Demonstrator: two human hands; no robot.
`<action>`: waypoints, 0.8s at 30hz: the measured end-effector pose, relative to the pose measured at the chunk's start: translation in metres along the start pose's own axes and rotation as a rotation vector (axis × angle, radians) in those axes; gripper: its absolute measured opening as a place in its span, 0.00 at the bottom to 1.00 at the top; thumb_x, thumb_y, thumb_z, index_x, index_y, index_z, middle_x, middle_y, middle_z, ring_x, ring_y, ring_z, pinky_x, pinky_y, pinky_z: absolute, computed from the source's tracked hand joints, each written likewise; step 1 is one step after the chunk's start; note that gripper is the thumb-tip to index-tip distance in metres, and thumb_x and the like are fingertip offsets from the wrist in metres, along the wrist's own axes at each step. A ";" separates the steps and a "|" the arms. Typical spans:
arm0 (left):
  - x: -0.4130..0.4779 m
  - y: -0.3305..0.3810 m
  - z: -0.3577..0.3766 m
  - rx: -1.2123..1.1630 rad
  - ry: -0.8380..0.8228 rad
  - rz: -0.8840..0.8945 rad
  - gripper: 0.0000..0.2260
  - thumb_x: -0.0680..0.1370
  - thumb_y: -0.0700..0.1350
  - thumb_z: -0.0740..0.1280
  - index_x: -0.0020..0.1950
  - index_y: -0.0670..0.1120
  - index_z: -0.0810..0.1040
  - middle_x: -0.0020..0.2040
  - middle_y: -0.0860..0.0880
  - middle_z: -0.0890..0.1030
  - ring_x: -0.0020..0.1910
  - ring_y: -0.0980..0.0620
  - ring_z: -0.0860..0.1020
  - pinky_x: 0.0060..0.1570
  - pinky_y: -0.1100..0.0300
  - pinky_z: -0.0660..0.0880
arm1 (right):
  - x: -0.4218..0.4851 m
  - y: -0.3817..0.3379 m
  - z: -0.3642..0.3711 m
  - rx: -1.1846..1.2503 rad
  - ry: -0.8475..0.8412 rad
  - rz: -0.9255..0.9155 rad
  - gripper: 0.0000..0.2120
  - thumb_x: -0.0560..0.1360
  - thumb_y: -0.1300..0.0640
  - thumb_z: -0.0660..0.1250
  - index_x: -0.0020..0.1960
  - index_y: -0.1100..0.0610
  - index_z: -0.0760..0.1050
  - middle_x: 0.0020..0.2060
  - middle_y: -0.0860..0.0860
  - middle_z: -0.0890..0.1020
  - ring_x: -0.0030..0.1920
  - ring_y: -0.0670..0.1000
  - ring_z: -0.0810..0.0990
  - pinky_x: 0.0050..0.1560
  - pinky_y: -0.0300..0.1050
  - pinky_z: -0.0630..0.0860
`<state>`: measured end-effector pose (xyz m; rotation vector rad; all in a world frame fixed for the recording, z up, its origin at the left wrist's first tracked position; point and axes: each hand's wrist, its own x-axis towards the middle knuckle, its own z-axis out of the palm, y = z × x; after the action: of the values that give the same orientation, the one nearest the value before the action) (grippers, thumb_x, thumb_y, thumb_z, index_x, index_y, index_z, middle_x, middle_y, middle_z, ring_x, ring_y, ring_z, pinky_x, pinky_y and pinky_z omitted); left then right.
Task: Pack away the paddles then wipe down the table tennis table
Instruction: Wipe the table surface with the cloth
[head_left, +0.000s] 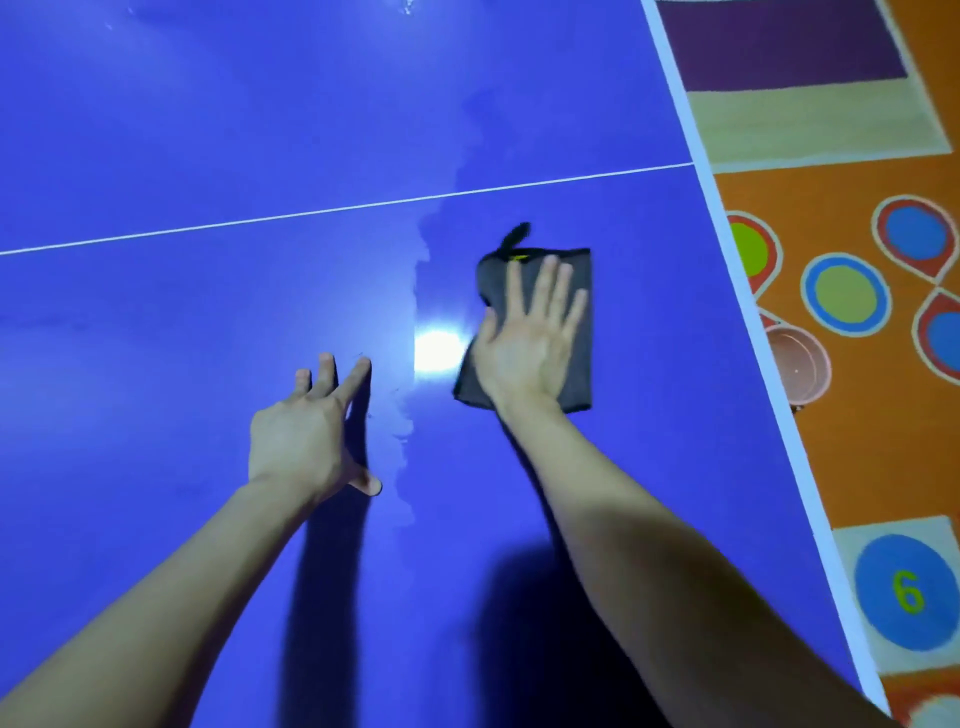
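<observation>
- Wipe step: right hand (527, 338) lies flat, fingers spread, pressing cloth (579, 322) onto table (208, 130), near its right edge
- Left hand (306, 431) open, fingertips on the bare top, holding nothing
- No paddles in view
- Advice: keep the palm flat, overlap passes across the ragged wet boundary left of the cloth
- Cloth long axis runs away from the person, loop end pointing far
</observation>
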<state>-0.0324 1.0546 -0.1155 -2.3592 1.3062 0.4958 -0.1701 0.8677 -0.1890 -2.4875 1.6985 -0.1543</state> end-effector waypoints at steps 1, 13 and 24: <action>-0.001 0.000 -0.001 -0.014 -0.001 0.003 0.71 0.52 0.72 0.83 0.85 0.63 0.42 0.86 0.53 0.53 0.83 0.49 0.61 0.47 0.50 0.82 | -0.005 -0.041 0.006 0.004 -0.032 -0.140 0.36 0.83 0.42 0.54 0.89 0.51 0.56 0.88 0.61 0.51 0.89 0.62 0.47 0.86 0.67 0.44; 0.070 -0.031 -0.039 -0.089 0.008 -0.104 0.73 0.48 0.72 0.84 0.85 0.57 0.48 0.81 0.45 0.58 0.81 0.39 0.59 0.61 0.38 0.79 | 0.100 0.156 -0.012 -0.010 0.038 0.048 0.35 0.82 0.41 0.51 0.87 0.50 0.62 0.88 0.57 0.58 0.88 0.60 0.55 0.86 0.65 0.51; 0.081 -0.041 -0.028 -0.069 -0.023 -0.072 0.74 0.48 0.76 0.81 0.84 0.62 0.42 0.83 0.53 0.53 0.79 0.46 0.61 0.40 0.50 0.75 | 0.102 -0.080 0.016 -0.016 -0.028 -0.210 0.34 0.83 0.42 0.53 0.89 0.48 0.58 0.88 0.59 0.54 0.89 0.60 0.49 0.86 0.66 0.44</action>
<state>0.0462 1.0023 -0.1236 -2.4396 1.2075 0.5518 -0.0574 0.8021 -0.1903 -2.6623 1.4307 -0.1250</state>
